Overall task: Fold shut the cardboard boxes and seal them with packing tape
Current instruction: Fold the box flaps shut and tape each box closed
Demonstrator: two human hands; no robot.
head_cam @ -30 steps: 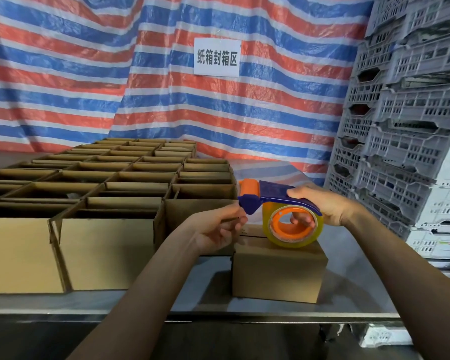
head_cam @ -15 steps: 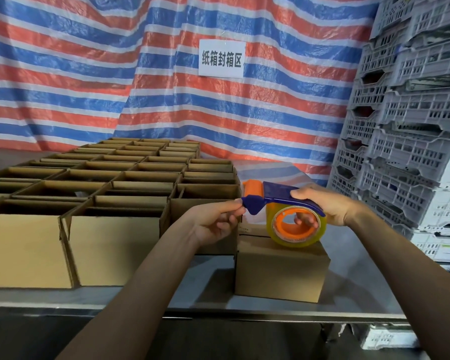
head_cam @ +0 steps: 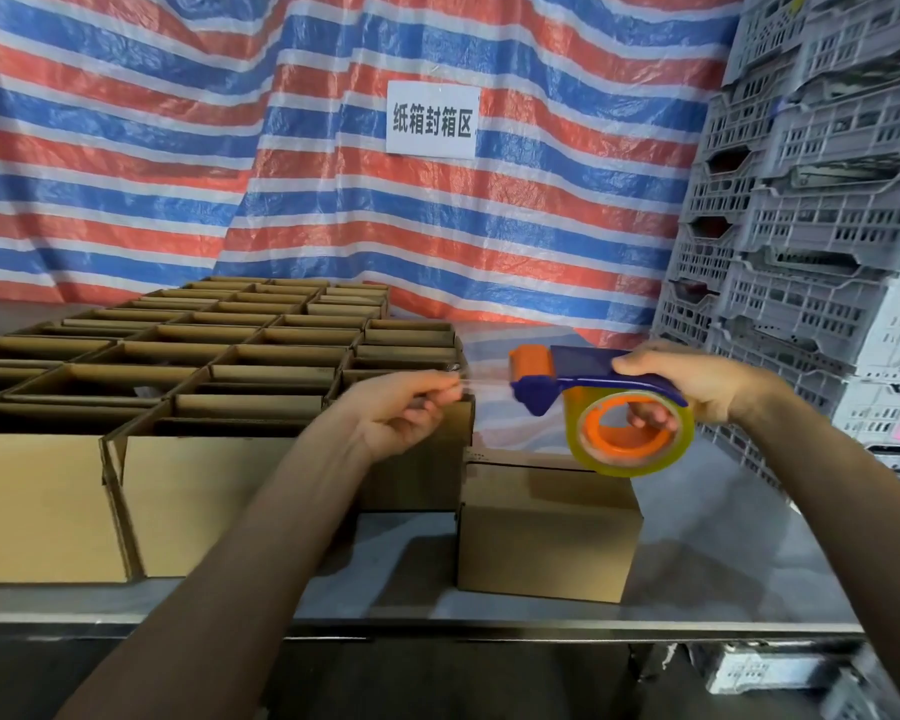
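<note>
Left hand point(head_cam: 401, 413) pinched the tape end point(head_cam: 481, 383), now pulled further out than a second ago. Right hand point(head_cam: 697, 387) gripped the tape dispenser point(head_cam: 588, 379) just above the folded box point(head_cam: 546, 532) on the tabletop point(head_cam: 723, 589), so sealing looked next. Open boxes point(head_cam: 230, 356) crowded the left, crates point(head_cam: 801, 252) stacked on the right.

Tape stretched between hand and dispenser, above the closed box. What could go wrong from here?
The tape strip between the left hand and the tape dispenser hangs unsupported and may fold onto itself. It is close to the open box and might stick there instead of on the closed box.
</note>
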